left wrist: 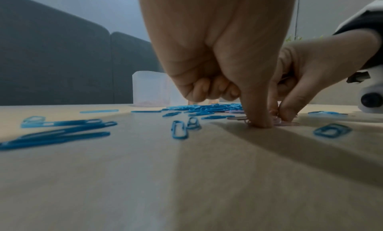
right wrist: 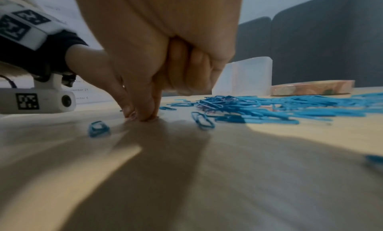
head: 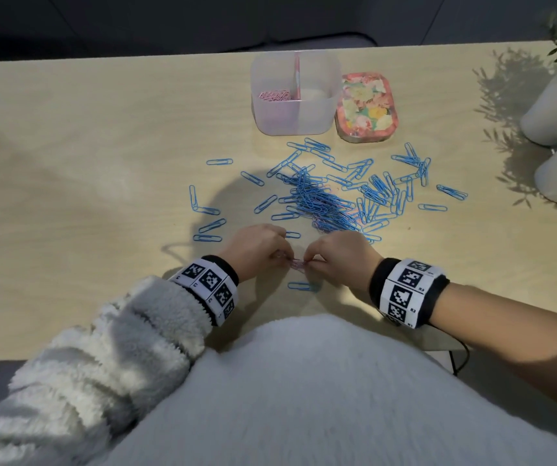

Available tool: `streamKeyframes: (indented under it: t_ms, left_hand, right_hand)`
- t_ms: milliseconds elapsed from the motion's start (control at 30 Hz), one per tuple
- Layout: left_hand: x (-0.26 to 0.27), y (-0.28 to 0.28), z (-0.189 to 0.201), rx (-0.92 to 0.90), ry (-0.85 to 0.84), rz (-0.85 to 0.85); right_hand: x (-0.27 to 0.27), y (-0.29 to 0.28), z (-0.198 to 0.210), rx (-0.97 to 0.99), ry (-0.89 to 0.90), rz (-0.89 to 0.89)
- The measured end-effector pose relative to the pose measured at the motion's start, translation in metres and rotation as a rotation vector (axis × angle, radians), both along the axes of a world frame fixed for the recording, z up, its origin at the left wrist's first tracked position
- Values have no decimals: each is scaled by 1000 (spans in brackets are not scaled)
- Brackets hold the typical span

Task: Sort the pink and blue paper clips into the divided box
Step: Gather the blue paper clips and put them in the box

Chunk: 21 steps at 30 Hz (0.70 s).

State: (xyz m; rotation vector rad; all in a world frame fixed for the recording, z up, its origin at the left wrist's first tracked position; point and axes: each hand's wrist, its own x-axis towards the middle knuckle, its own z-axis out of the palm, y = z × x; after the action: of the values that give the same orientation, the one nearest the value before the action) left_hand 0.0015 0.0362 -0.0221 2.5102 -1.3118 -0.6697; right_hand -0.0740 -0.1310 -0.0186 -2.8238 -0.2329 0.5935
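a small bunch of pink clips (head: 295, 264) is pinched against the table (head: 102, 163) between left hand (head: 253, 252) and right hand (head: 341, 257), apparently for gathering; beyond the grip lie the blue clips (head: 324, 196), then the divided box (head: 295, 95).

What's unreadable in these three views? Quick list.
- Pink clips between the left hand and right hand: fingers cover them in the head view, so count and grip are unclear; the wrist views are blurred there.
- Divided box, right compartment: frosted wall, contents unclear.
- Pink clips buried in the blue clip pile: too small to count.
- Plant pots: cut off by the right edge.
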Motion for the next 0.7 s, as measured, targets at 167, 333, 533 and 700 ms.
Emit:
streamKeyframes:
  t_ms: [167, 333, 533, 700]
  left_hand:
    - [0, -5, -1, 34, -20, -51]
    - [4, -8, -4, 61, 56, 5]
    - [5, -7, -7, 77, 104, 14]
    - [4, -4, -11, 86, 45, -6]
  right_hand:
    - [2, 8, -2, -84, -17, 0]
    - [3, -6, -6, -10, 54, -47]
    - [27, -26, 6, 267, 77, -233]
    - [108, -37, 67, 620, -78, -444]
